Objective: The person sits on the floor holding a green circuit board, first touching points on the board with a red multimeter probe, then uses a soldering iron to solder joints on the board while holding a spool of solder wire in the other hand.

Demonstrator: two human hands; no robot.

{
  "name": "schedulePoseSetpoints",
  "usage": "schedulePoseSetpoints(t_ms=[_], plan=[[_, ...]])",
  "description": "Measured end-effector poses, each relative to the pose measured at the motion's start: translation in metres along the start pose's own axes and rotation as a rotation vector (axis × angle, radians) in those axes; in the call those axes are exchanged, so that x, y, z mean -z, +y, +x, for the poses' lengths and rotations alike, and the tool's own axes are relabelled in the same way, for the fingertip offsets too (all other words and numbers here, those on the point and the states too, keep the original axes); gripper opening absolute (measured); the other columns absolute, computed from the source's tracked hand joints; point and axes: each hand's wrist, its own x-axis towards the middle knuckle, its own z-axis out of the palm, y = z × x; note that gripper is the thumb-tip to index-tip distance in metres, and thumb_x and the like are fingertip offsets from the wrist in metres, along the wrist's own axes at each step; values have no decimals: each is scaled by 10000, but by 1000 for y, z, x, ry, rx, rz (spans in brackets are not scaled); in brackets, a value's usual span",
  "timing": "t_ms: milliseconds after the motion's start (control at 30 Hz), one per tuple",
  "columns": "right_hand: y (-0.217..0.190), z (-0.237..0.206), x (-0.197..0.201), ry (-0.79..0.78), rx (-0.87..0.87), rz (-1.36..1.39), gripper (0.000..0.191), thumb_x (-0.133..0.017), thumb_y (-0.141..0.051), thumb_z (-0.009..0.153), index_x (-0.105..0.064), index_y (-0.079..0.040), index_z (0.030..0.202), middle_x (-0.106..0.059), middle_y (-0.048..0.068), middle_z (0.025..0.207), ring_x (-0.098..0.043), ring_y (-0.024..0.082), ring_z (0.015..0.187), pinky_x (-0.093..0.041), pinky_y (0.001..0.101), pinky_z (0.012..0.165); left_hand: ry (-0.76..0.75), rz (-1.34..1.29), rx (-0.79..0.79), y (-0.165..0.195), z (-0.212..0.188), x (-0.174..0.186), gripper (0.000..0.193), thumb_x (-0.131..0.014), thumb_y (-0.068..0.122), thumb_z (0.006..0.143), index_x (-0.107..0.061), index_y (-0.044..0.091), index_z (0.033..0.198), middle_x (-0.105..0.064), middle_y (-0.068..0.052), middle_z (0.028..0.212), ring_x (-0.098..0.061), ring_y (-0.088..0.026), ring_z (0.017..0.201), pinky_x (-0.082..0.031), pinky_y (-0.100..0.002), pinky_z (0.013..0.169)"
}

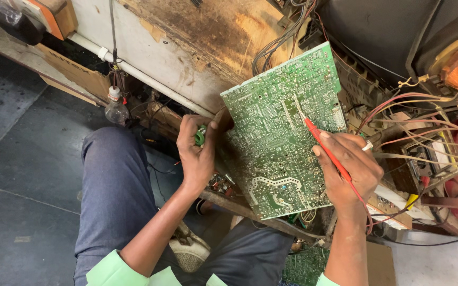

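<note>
A large green circuit board [279, 116] stands tilted, solder side facing me, in front of an opened television chassis. My left hand [197, 153] grips the board's left edge, thumb on its face, with a small green part by the fingers. My right hand [348, 169] holds a red test probe [324, 145] like a pen. The probe's metal tip touches the board near its middle right. A red lead runs from the probe down past my wrist.
Bundles of coloured wires [414, 116] and the dark picture tube [388, 32] sit at the right. A worn wooden bench [197, 37] lies behind. A small clear bottle [115, 106] hangs at the left. Another green board [303, 267] lies below, by my knees.
</note>
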Motion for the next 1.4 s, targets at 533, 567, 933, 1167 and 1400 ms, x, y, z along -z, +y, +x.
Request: schedulePoseSetpoints(t_ms=[533,567,933,1167,1400], plan=[[5,10,-13,30,-2,57,341,-841,-46,965,-732,-63,1289,-758,149,1117,-716,256,977,-557,332,894,1,0,7,-4,0,-1,71,-679,-40,987,-617,-25,1016,-577,-89,983,-581,-182,906,-458,-282,835],[5,9,-13,32,5,56,342,-841,-45,968,-732,-65,1292,-759,147,1099,-716,255,972,-552,338,903,-1,-5,6,-4,0,0,71,-677,-41,988,-615,-24,1019,-577,-88,987,-584,-181,911,-459,-281,840],[11,-3,-12,69,7,55,275,-827,-109,1009,-739,-43,1261,-755,156,1087,-731,276,999,-586,345,888,0,-12,1,-4,0,-1,77,-675,-42,978,-620,-23,1029,-577,-88,994,-592,-189,918,-463,-285,844],[10,0,-11,47,34,42,277,-831,-100,997,-736,-31,1247,-754,157,1127,-727,278,996,-586,342,867,-8,16,1,-4,-1,0,77,-689,-32,985,-620,-20,1018,-580,-84,984,-588,-187,907,-465,-289,832],[3,3,-10,38,18,9,245,-820,-72,1004,-741,-16,1229,-755,156,1057,-727,278,984,-583,339,866,5,1,-19,-4,1,-2,74,-682,-42,985,-616,-24,1012,-587,-90,990,-593,-188,917,-465,-293,834]])
